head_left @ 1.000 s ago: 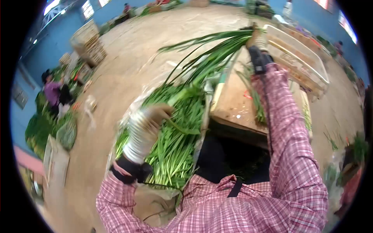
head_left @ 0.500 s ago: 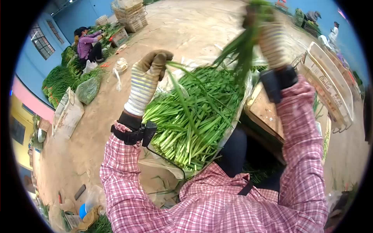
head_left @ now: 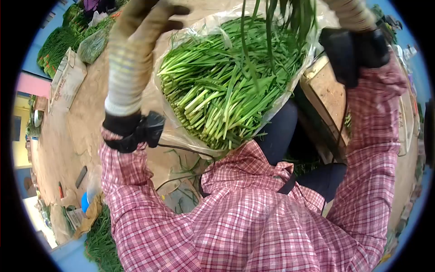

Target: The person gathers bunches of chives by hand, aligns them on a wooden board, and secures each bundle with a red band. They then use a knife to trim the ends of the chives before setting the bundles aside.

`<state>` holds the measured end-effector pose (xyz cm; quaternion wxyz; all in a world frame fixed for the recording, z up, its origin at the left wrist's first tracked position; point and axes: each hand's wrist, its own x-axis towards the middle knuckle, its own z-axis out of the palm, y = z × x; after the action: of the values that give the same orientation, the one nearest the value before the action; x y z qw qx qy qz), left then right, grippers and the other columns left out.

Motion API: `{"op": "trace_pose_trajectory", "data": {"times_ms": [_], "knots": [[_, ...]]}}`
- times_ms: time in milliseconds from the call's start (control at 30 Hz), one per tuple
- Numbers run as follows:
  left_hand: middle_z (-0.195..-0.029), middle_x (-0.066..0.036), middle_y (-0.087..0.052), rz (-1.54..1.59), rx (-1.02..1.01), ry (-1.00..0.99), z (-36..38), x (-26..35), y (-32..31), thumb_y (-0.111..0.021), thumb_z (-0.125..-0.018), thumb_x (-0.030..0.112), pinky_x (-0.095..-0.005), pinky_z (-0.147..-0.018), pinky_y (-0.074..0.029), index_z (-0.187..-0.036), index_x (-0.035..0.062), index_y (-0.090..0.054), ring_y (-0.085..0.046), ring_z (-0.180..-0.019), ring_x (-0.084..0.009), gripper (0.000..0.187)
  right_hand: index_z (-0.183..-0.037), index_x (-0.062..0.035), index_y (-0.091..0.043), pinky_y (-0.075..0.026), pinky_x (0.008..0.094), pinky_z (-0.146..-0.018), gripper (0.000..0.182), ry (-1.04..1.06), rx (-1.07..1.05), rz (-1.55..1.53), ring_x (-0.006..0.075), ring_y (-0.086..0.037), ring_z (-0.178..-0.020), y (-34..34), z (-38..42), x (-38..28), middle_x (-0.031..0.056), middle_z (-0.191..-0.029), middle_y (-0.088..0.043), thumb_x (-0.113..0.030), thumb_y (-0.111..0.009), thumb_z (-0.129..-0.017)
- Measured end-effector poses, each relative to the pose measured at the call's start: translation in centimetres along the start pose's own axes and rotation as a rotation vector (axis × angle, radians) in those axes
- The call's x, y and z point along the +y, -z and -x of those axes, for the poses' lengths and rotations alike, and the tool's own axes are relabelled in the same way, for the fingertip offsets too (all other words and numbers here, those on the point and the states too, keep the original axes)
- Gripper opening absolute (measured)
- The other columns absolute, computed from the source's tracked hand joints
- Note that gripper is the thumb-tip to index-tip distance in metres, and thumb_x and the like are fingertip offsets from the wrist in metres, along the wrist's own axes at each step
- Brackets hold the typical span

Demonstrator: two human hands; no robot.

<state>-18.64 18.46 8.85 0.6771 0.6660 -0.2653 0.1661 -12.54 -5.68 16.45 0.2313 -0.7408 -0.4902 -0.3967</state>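
Observation:
My left hand [head_left: 147, 27], in a knit glove with a brown coated palm, is raised at the upper left. Its fingers are apart and hold nothing. At the top edge, my right hand [head_left: 351, 12] shows mainly its striped glove cuff; the fingers are cut off by the frame. A bunch of garlic chives [head_left: 297, 17] hangs down from that hand, its long flat leaves drooping over the pile. Below both hands, a large heap of garlic chives [head_left: 226, 86] lies in a clear plastic bag [head_left: 168, 108], pale cut stems pointing down-left.
A wooden crate [head_left: 327, 88] stands just right of the bag. On the floor at left are a white crate [head_left: 68, 81], a filled plastic bag [head_left: 92, 46] and piled greens [head_left: 56, 47]. Lower left lie a dark flat object [head_left: 81, 177] and more greens [head_left: 104, 235].
My left hand has let go of a few leaves, opened and moved up-left. My right hand has moved right, the bunch still hanging from it. The view has tilted down.

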Motion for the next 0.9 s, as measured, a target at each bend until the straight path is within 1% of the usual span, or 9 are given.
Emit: {"op": "trace_pose_trajectory", "data": {"times_ms": [67,133,200,333,400,433,533,800,900], "knots": [[-0.107,-0.008,-0.069,-0.102,-0.06,-0.044,1.9,-1.9,3.9,-0.056,-0.101,0.024,-0.0277,-0.087,-0.052,-0.122,-0.0012,-0.059,-0.066,-0.094,-0.0162,0.033,-0.114,-0.0062,-0.061,-0.055,0.0198,-0.06,0.027,-0.161,-0.206,-0.191,0.0093,-0.058,-0.066,0.4,0.5,-2.5,0.0028,-0.077,-0.062,-0.008,-0.067,-0.088],[-0.091,-0.004,-0.069,-0.266,0.028,0.167,5.5,-1.6,4.6,-0.063,-0.094,0.011,-0.0234,-0.066,-0.051,-0.114,0.0004,-0.064,-0.062,-0.075,-0.0106,0.023,-0.113,-0.0064,-0.061,-0.056,0.0213,-0.061,0.023,-0.233,-0.405,-0.804,0.012,-0.06,-0.067,-3.2,3.3,-3.1,0.0047,-0.084,-0.066,-0.012,-0.065,-0.091],[-0.088,-0.002,-0.067,-0.361,0.066,0.347,9.7,-1.9,5.0,-0.067,-0.089,0.007,-0.0237,-0.063,-0.051,-0.114,0.0021,-0.065,-0.06,-0.071,-0.0097,0.025,-0.099,-0.0093,-0.065,-0.055,0.0296,-0.058,0.019,0.038,-0.402,-0.5,0.0168,-0.064,-0.067,-6.2,8.7,-6.1,0.0025,-0.075,-0.064,-0.002,-0.065,-0.082],[-0.083,-0.004,-0.064,-0.512,-0.165,0.641,16.6,-2.2,3.3,-0.08,-0.075,0.01,-0.0255,-0.061,-0.051,-0.116,0.0037,-0.062,-0.059,-0.067,-0.0098,0.046,-0.128,-0.0072,-0.057,-0.049,0.0389,-0.088,0.057,-0.03,-0.782,-0.411,0.0281,-0.061,-0.107,-11.3,16.1,-10.2,0.0123,-0.12,-0.062,-0.006,-0.069,-0.073],[-0.086,-0.007,-0.064,-0.49,-0.189,0.786,18.9,-2.8,1.9,-0.083,-0.071,0.012,-0.0275,-0.063,-0.052,-0.122,0.006,-0.057,-0.06,-0.068,-0.0118,0.058,-0.131,-0.0091,-0.054,-0.046,0.0408,-0.092,0.054,0.022,-0.77,-0.321,0.0268,-0.059,-0.112,-13.0,18.3,-11.1,0.0114,-0.132,-0.055,-0.01,-0.066,-0.078],[-0.088,-0.008,-0.065,-0.51,-0.197,0.774,20.0,-3.7,1.5,-0.083,-0.072,0.013,-0.0281,-0.064,-0.052,-0.124,0.0061,-0.055,-0.061,-0.069,-0.0128,0.059,-0.127,-0.0121,-0.055,-0.049,0.0401,-0.086,0.039,0.07,-0.699,-0.257,0.0262,-0.061,-0.106,-13.3,18.6,-11.7,0.0105,-0.123,-0.059,-0.018,-0.053,-0.089],[-0.091,-0.01,-0.066,-0.484,-0.126,0.72,22.0,-6.6,0.6,-0.079,-0.075,0.01,-0.0286,-0.067,-0.053,-0.124,0.0023,-0.054,-0.062,-0.072,-0.0142,0.056,-0.129,-0.0127,-0.054,-0.048,0.0393,-0.085,0.043,0.08,-0.643,-0.115,0.0254,-0.061,-0.101,-14.2,19.1,-12.7,0.0095,-0.121,-0.06,-0.019,-0.054,-0.087],[-0.096,-0.012,-0.067,-0.381,0.214,0.496,18.2,-7.7,0.8,-0.073,-0.082,0.003,-0.0295,-0.072,-0.053,-0.112,-0.0002,-0.061,-0.064,-0.082,-0.017,0.033,-0.114,-0.0113,-0.062,-0.046,0.041,-0.087,0.054,-0.257,-0.737,-0.056,0.0284,-0.059,-0.098,-15.9,16.5,-10.6,0.0093,-0.098,-0.066,-0.022,-0.079,-0.063],[-0.116,-0.015,-0.064,-0.884,0.136,-0.064,15.2,-6.4,1.3,-0.082,-0.075,0.021,-0.0411,-0.088,-0.05,-0.108,0.0025,-0.064,-0.059,-0.109,-0.0308,0.042,-0.113,-0.0052,-0.063,-0.052,0.0395,-0.085,0.053,-0.527,-0.552,-0.452,0.032,-0.062,-0.095,-13.8,14.7,-7.2,0.0136,-0.098,-0.068,-0.014,-0.076,-0.062]]}}
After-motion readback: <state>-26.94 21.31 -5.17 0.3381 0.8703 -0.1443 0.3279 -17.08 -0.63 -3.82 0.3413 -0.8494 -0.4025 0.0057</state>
